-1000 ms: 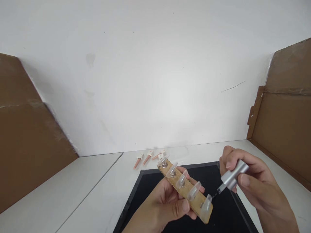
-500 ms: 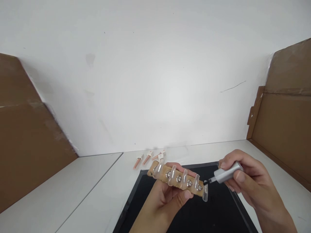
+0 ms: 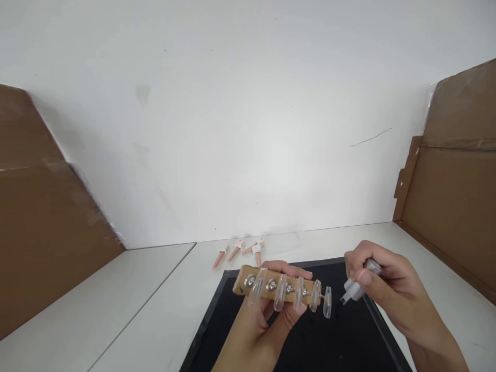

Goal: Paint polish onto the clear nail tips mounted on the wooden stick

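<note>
My left hand (image 3: 284, 323) grips a tan wooden nail stand (image 3: 242, 280) from below, fingers behind it and thumb on the near side. Along the stand runs a row of several clear false nails (image 3: 279, 293), each standing out over shiny metal studs (image 3: 272, 284). Beyond the stand's right end sticks out the last clear nail (image 3: 327, 302). My right hand (image 3: 382, 281) pinches a silver nail polish brush cap (image 3: 354, 291) between thumb and fingers. Its dark bristle tip points down and left, a short gap to the right of that last nail.
Several small peach sticks with white tops (image 3: 235, 252) lie on the white table behind the stand. Under my hands is a black mat (image 3: 310, 343). Brown cardboard panels (image 3: 457, 196) stand at both sides, and a white wall (image 3: 248, 113) rises at the back.
The brush tip has come away from the last nail and dropped down to the right. My left hand has tilted the stand, so the nails now face me more.
</note>
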`<action>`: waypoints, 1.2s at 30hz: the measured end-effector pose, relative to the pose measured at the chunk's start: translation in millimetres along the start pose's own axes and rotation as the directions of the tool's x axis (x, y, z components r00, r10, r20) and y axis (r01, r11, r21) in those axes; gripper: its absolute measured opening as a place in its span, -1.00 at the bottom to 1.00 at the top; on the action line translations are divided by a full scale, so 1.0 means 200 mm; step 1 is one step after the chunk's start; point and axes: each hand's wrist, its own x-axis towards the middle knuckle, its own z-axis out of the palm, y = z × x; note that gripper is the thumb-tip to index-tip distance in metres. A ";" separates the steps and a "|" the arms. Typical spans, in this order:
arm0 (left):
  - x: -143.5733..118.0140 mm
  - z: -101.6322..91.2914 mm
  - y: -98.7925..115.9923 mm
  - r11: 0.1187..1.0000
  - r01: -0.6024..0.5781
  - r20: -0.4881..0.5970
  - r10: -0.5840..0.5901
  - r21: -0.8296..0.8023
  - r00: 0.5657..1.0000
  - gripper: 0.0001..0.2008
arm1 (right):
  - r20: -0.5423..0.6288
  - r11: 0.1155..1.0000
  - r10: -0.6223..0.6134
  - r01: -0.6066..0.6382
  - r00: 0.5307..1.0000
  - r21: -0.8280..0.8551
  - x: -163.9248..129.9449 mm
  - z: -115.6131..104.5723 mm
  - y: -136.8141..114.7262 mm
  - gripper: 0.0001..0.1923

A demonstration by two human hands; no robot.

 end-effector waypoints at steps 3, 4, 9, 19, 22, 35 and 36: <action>0.00 0.01 0.01 1.000 -0.009 0.008 0.009 0.018 1.000 -0.82 | 0.059 0.998 0.024 -0.020 0.998 -0.056 0.01 0.00 -0.02 -0.70; 0.00 0.01 0.01 1.000 -0.006 0.011 0.005 0.018 1.000 -0.82 | 0.074 0.997 0.026 -0.021 0.997 -0.070 0.01 0.00 -0.02 -0.69; 0.00 0.03 0.02 1.000 0.009 0.022 -0.009 0.022 1.000 -0.82 | 0.142 0.991 0.026 -0.006 0.989 -0.137 0.01 0.00 -0.04 -0.70; 0.00 0.05 0.03 0.999 0.030 0.022 -0.030 0.020 0.999 -0.82 | 0.150 0.978 0.017 0.015 0.989 -0.208 0.01 -0.01 -0.04 -0.75; -0.01 0.04 0.03 0.999 0.034 0.012 -0.034 0.006 0.999 -0.81 | 0.134 0.977 0.011 0.017 0.991 -0.210 0.01 -0.01 -0.03 -0.73; -0.04 0.04 0.02 0.999 0.031 -0.004 -0.031 0.004 0.999 -0.76 | 0.049 0.991 0.025 -0.019 0.998 -0.134 0.00 -0.02 -0.01 -0.68; -0.04 0.03 0.02 0.999 0.033 -0.005 -0.033 0.002 0.999 -0.76 | 0.035 0.992 0.022 -0.018 0.999 -0.126 0.00 -0.02 -0.01 -0.68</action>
